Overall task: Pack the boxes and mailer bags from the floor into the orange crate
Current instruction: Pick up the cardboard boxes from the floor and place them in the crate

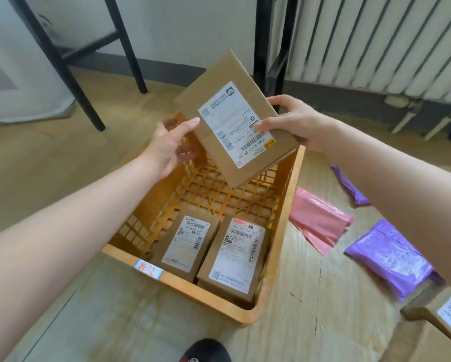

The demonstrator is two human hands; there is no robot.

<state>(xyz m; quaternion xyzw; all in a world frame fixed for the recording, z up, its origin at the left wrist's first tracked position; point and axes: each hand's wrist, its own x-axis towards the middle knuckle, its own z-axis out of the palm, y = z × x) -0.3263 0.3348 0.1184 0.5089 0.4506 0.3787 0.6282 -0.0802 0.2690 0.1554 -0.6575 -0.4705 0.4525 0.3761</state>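
Orange crate sits on the floor with two labelled boxes lying side by side at its near end. Right hand pinches a third cardboard box tilted above the crate, left hand open with fingertips on its edge. Pink mailer and purple mailer lie on the floor just right of it
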